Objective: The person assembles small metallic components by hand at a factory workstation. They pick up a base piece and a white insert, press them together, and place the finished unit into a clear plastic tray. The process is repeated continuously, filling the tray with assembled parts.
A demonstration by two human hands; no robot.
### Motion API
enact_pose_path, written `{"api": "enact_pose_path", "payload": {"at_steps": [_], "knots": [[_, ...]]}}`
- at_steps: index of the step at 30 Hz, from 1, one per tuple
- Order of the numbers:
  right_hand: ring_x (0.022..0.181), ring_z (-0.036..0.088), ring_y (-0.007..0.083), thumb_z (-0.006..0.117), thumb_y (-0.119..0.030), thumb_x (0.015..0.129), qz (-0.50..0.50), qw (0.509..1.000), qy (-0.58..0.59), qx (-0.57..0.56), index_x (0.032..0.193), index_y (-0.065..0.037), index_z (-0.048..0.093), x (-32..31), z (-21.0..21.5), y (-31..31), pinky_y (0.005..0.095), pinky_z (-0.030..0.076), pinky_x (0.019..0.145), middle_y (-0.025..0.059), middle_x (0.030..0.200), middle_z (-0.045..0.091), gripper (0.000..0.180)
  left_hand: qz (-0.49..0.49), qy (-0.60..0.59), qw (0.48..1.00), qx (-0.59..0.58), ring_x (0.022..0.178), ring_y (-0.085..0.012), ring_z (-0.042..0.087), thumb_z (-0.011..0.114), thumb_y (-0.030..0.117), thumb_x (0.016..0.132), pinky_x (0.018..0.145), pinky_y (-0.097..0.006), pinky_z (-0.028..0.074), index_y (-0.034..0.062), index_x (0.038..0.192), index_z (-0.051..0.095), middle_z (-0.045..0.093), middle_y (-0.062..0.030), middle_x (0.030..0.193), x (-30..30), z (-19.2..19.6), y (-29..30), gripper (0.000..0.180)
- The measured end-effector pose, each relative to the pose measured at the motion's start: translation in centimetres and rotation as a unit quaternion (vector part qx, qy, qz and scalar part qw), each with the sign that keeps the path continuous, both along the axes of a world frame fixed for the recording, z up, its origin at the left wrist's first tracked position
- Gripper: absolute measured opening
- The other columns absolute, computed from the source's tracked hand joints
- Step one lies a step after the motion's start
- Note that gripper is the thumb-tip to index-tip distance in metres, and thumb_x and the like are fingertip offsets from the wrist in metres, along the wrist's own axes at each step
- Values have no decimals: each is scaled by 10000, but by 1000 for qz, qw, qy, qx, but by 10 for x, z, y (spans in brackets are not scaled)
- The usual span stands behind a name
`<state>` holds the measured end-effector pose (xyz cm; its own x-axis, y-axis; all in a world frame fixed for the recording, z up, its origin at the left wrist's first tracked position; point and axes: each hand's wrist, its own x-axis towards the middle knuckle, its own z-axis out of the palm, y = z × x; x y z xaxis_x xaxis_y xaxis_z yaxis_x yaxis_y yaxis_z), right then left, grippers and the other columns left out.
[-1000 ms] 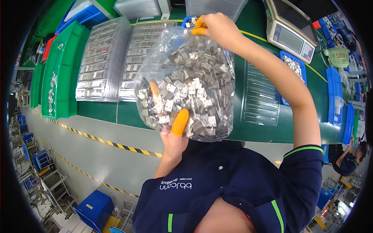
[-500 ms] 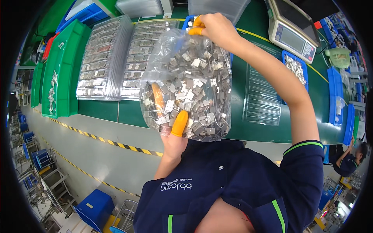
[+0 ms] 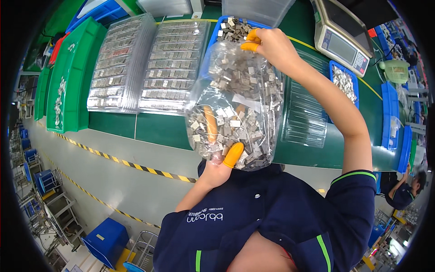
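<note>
A clear plastic bag (image 3: 238, 104) full of small grey metal parts hangs over the green table (image 3: 158, 127). My left hand (image 3: 222, 161), wearing orange finger cots, grips the bag's bottom from below. My right hand (image 3: 269, 45), also with orange finger cots, pinches the bag's top, which is tipped toward a blue tray (image 3: 217, 31) holding the same metal parts. The bag hides most of that tray.
Stacked clear trays of parts (image 3: 149, 68) lie left of the bag, with green bins (image 3: 68, 77) further left. An empty clear tray (image 3: 306, 113), another blue bin of parts (image 3: 343, 81) and a weighing scale (image 3: 342, 38) sit to the right. A person (image 3: 403, 190) works at far right.
The bag has been raised and tilted further, its top moving toward the blue tray; the parts have shifted inside it. Both hands keep their grip.
</note>
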<state>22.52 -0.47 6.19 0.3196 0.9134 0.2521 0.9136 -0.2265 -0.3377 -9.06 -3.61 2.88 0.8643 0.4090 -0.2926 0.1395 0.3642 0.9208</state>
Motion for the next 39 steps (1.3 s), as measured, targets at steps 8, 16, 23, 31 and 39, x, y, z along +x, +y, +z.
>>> {"api": "enact_pose_path", "payload": {"at_steps": [8,16,23,31,39], "knots": [[628,626,286,690,-273,775,-6,999,28,28,890,-9,672,0,6,-13,348,490,601,158,726,650,288,-91,11,996,12,1008,-189,513,536,132,919,906,-308,382,15,1187,509,558,-102,1099,11,-6,-10,293],[677,634,312,704,-270,760,37,999,14,7,875,-15,665,3,5,-8,369,497,630,168,759,657,283,-123,-9,982,142,1024,-260,523,519,61,868,914,-335,382,15,1116,576,578,-127,1094,-3,7,0,259],[686,636,306,700,-297,763,40,999,19,-16,867,-35,668,-3,30,1,366,496,626,144,772,664,283,-116,-77,956,257,1081,-314,512,519,75,825,965,-367,324,16,1134,570,566,-167,1160,-1,9,9,319],[688,634,296,709,-325,750,28,1000,1,-6,865,-46,684,-1,26,14,363,499,640,138,764,664,302,-79,-63,989,108,1091,-293,509,473,14,830,1032,-373,244,-41,1166,528,544,-189,1182,-9,12,4,345],[645,642,217,734,-265,749,10,991,-33,132,893,-38,690,4,47,20,291,516,628,103,771,678,272,-114,-42,980,157,1086,-253,484,493,41,865,948,-319,352,-35,1161,522,519,-160,1181,3,-22,7,307]]}}
